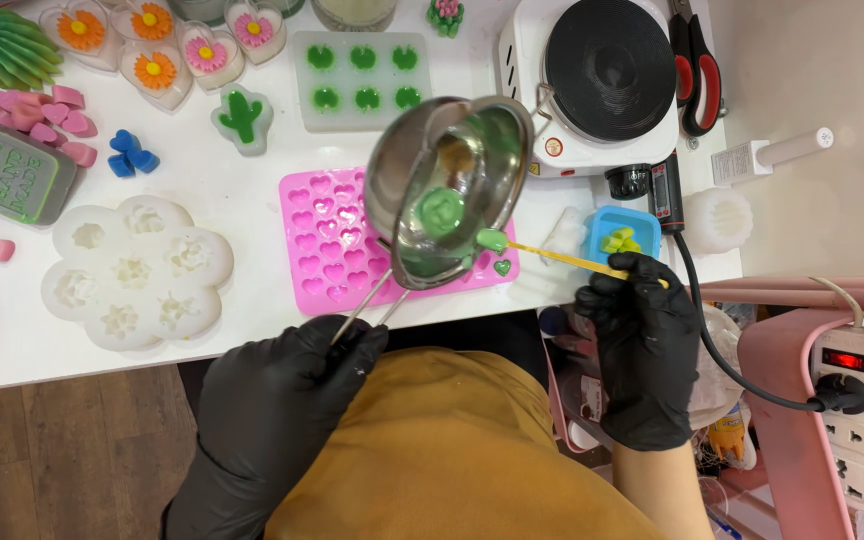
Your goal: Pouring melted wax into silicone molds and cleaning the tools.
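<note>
My left hand (282,395), in a black glove, grips the wire handle of a small steel melting pot (447,190). The pot is tilted over a pink heart-shaped silicone mold (327,240) and holds green liquid wax. My right hand (642,340), also gloved in black, holds a thin wooden stick (572,260). The stick's green-coated tip touches the pot's lower rim, beside a green-filled heart cavity (502,267) at the mold's corner.
A white hot plate (602,70) with a black top stands at the back, scissors (694,60) beside it. Around lie a white flower mold (132,275), a clear mold with green shapes (362,80), a blue mold (620,235), wax pieces and a power strip (857,410).
</note>
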